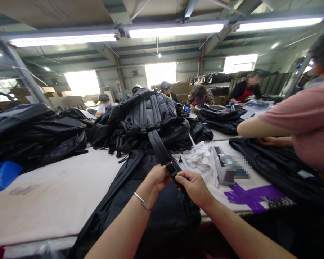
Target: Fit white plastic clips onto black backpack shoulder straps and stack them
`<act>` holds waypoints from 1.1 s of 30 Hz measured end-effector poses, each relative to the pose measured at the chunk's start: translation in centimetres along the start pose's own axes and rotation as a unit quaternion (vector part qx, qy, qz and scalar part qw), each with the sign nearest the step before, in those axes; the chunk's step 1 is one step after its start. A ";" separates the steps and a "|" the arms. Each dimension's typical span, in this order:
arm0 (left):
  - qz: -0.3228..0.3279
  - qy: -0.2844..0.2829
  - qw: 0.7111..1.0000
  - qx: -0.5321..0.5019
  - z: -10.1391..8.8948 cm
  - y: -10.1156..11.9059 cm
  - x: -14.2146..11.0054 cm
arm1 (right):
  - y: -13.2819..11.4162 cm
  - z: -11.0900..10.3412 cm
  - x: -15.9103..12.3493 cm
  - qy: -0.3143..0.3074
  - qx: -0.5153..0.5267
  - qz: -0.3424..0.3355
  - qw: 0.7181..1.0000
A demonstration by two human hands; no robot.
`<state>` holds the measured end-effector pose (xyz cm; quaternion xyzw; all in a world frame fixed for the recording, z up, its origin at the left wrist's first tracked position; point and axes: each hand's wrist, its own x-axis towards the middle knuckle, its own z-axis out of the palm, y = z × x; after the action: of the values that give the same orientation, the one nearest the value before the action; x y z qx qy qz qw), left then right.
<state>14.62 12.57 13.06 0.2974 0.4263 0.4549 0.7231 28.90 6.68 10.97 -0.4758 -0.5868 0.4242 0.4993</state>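
A black backpack [151, 201] lies on the table in front of me, its near end hanging toward the front edge. My left hand [160, 178] is closed around a black strap [160, 145] close to its buckle [170, 167]. Just right of it, my right hand [192, 184] pinches the strap's end below the buckle, thumb on top. The strap runs up from my hands toward the pile of black backpacks [151, 111]. The fingertips of both hands are partly hidden by the strap and the fingers themselves.
White strips [199, 158] lie right of the backpack, beside a clear plastic container [224, 172]. Purple tape [251, 197] crosses the table's right side. A co-worker in a pink shirt [310, 122] handles another black bag [275, 158]. More black bags [35, 133] and a blue object [5, 176] are left.
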 end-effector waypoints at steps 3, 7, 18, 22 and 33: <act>0.010 0.000 1.000 0.003 -0.4 0.6 -0.1 | 0.6 -0.1 0.3 -0.004 -0.049 -0.009 0.999; -0.002 -0.028 1.000 0.011 -0.8 1.1 -0.5 | 1.5 -0.3 0.1 0.005 -0.100 -0.025 0.995; 0.003 0.007 1.000 -0.009 0.0 0.6 -0.4 | -0.3 0.2 0.3 0.002 -0.027 0.009 1.000; 0.009 0.020 1.000 0.005 -0.3 1.1 -0.6 | 0.7 0.0 0.5 -0.016 -0.032 0.011 0.999; 0.023 -0.005 1.000 0.009 0.5 0.5 -0.6 | -2.9 -0.9 1.1 0.050 -0.235 -0.241 0.940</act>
<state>14.67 12.18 13.95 0.3162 0.4201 0.4664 0.7114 29.36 7.26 14.13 -0.4450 -0.7413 0.1169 0.4888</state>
